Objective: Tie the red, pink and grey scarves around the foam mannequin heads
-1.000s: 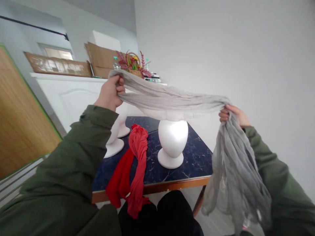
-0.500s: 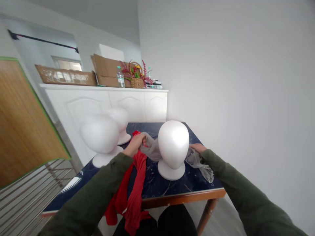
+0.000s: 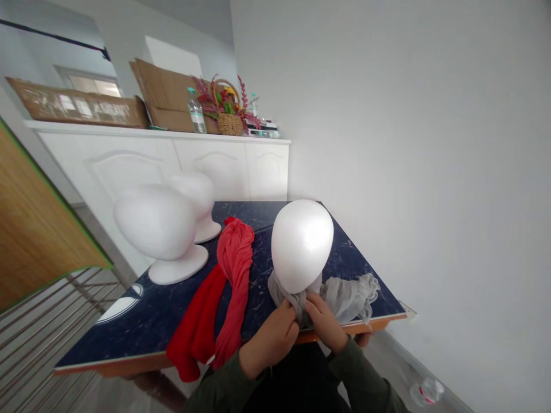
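A white foam head stands near the front edge of a dark blue marble-patterned table. A grey scarf is wrapped round its neck, and its loose end lies on the table to the right. My left hand and my right hand meet in front of the neck, both closed on the grey scarf. A red scarf lies just left of them and hangs over the table's front edge.
Two more white foam heads stand at the table's left. Behind is a white cabinet with cardboard boxes, a water bottle and a flower basket. A white wall is to the right, a wooden panel to the left.
The grey scarf was held stretched above the foam head, then came down round its neck. Both hands moved from the head's sides to its front and now grip the scarf together.
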Tool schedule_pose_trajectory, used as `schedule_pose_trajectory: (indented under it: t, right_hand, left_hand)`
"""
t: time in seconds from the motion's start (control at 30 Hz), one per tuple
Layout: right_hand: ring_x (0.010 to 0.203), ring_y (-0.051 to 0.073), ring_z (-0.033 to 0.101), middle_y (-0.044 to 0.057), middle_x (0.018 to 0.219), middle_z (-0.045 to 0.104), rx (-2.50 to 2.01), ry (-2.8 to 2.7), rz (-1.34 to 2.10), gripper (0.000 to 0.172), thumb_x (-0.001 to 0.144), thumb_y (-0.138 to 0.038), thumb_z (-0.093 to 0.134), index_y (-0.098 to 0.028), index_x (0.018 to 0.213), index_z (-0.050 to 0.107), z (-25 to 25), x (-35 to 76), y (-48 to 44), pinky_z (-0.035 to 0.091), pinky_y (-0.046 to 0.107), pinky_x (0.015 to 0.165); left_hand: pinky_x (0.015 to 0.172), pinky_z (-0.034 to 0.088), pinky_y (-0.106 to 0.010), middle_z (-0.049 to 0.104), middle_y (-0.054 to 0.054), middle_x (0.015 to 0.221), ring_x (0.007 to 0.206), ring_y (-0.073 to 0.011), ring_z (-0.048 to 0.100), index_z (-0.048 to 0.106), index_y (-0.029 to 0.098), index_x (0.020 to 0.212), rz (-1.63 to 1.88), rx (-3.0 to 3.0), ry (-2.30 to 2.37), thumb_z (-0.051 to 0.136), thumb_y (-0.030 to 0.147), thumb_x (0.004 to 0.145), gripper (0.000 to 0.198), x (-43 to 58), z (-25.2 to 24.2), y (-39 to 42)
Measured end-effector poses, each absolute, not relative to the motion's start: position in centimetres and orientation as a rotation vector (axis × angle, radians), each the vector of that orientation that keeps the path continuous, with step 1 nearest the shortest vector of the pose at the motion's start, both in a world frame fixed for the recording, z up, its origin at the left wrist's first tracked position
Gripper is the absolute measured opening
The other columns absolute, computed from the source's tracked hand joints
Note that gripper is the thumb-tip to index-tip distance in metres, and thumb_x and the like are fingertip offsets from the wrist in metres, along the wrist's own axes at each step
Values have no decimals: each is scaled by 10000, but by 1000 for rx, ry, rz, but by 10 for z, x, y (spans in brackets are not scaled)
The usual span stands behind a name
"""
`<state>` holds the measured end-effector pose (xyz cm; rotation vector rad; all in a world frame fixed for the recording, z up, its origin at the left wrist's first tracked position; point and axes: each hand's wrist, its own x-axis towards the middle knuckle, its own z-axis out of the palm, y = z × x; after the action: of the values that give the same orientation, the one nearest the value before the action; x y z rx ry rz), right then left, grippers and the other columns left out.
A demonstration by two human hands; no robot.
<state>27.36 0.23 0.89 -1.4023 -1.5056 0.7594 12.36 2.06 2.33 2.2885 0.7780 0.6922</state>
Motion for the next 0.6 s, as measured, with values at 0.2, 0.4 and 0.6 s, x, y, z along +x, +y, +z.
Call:
schedule_pose_trajectory:
  t: [0.2,0.4,0.6]
  right_hand:
    - [848,243,582,82,882,643,-1502,-1503,920,404,659,-444,644,-137,919,613,23,271,0,439,341,752]
    - [722,194,589,23,692,629,-1242,-1081,1125,277,721,-445,577,-169,730,602,15,271,8,461,314,686]
    - [719,185,608,21,702,642,-928,-904,1521,210,665,-399,638,-196,686,587,20,280,2,475,339,740]
  left_hand:
    - [937,384,-375,567,-91,1024,1005,-214,511,565,168,1036,835,2370,873,354,44,777,357,149,-9,22]
    - [660,443,-287,544,-33,825,697,-170,553,524,162,884,1195,1585,1122,650,167,669,248,152,-8,21]
    - [790,394,-262,656,-74,878,888,-240,574,651,160,877,1147,1300,836,723,118,567,321,145,9,41]
